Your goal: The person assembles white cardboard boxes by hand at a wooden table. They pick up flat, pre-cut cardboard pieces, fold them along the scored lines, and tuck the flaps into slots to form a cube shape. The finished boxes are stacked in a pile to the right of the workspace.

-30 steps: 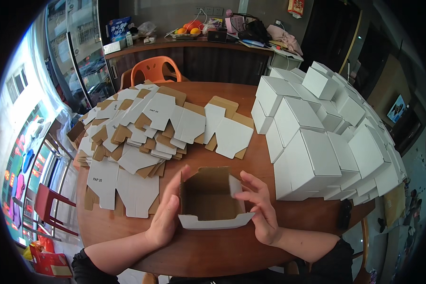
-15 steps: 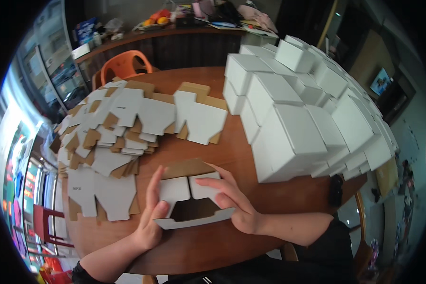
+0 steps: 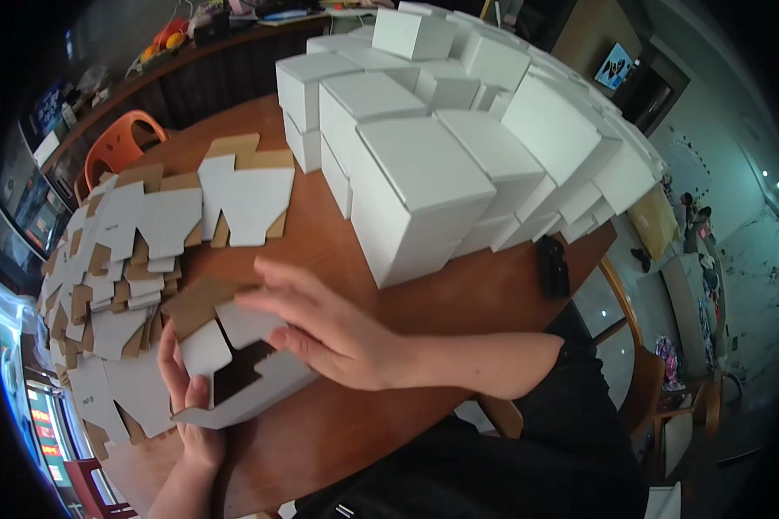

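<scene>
On the round brown wooden table (image 3: 320, 432), right of the heap of flat white-and-brown cardboard blanks (image 3: 121, 259) and near the stack of finished white boxes (image 3: 459, 130), the half-folded white cardboard box (image 3: 242, 363) lies near-left, the right hand (image 3: 329, 333) pressing its flap with fingers spread, the left hand (image 3: 190, 406) gripping its near wall.

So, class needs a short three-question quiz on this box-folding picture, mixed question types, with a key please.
1. True or false: the half-folded box lies between the left hand and the right hand.
2. The folded white boxes are stacked: A) on the orange chair B) at the table's right side C) on the floor.
3. Fill in: the flat box blanks lie to the person's ____.

Key: 1 true; 2 B; 3 left.
</scene>
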The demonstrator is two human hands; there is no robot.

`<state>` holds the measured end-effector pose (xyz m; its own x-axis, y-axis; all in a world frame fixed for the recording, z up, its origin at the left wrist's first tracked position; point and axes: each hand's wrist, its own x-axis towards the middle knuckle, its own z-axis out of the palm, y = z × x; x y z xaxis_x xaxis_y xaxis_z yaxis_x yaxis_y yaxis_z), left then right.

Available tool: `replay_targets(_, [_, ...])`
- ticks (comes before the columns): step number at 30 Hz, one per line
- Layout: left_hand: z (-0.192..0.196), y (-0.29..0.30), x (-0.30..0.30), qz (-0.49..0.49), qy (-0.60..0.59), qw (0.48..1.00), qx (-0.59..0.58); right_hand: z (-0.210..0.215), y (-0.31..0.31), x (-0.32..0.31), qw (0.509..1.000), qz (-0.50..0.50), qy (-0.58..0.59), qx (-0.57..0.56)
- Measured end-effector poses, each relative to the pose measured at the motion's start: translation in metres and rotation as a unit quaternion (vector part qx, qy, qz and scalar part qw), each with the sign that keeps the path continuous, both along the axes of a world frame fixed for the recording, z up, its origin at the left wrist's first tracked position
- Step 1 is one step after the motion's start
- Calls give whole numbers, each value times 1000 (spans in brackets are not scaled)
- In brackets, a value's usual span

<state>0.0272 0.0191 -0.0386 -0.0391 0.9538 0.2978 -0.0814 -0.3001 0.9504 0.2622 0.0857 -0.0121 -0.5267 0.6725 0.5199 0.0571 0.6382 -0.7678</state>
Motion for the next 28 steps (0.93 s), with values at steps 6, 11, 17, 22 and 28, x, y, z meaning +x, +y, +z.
replay_targets(6, [0, -9, -7, 81, 72, 994, 11, 87, -13, 75, 971, 24, -235, 31])
replay_targets(11, [-14, -9, -12, 108, 111, 987, 34, 169, -43, 183, 940, 246, -219, -88])
replay_targets(17, [-21, -15, -34, 58, 144, 987, -41, 140, -97, 324, 930, 230, 269, -101])
replay_targets(22, [-23, -16, -32, 56, 112, 991, -47, -1, -141, 474, 894, -71, 389, -209])
replay_targets(28, [-10, -22, -39, 67, 211, 975, -20, -218, -99, 526, 699, -488, 53, -519])
